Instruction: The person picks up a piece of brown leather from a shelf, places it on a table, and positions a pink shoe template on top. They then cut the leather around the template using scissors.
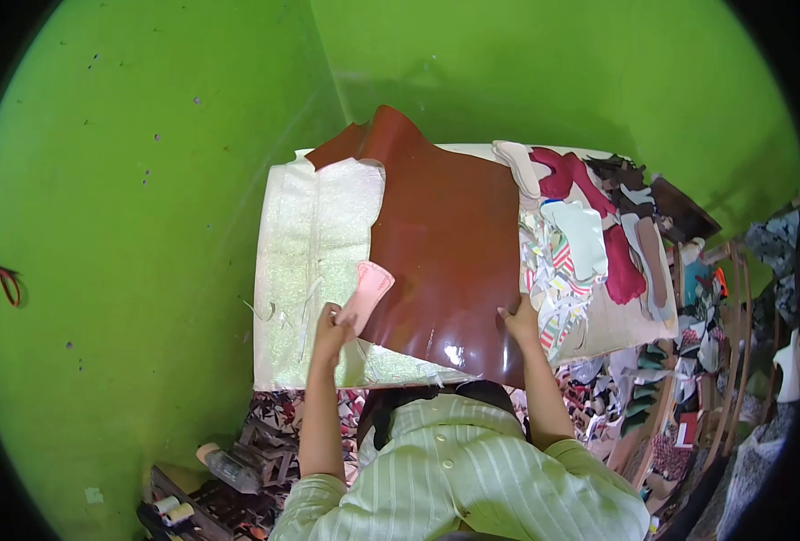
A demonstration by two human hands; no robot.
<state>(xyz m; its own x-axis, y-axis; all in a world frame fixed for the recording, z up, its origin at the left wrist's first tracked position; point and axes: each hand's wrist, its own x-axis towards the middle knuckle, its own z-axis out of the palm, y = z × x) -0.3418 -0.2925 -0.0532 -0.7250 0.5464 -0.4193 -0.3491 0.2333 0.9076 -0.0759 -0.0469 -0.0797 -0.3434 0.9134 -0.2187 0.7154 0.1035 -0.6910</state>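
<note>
A large glossy brown sheet, perhaps leather or vinyl (449, 243), lies across the table, its far end curled up. My left hand (333, 332) is closed on a pink sole-shaped pattern piece (373, 281), which rests over the sheet's left edge and bears faint marks. My right hand (521, 323) grips the sheet's right edge near the front, thumb on top. Under the sheet's left side shows a pale, shiny covering (287, 252) on the tabletop.
Right of the sheet lie striped scraps (548, 275), a pale green cut piece (580, 236) and dark red pieces (623, 266). Scissors (3, 272) hang on the green wall. Scraps cover the floor; a wooden rack (738, 334) stands at right, a plastic bottle (228, 469) lower left.
</note>
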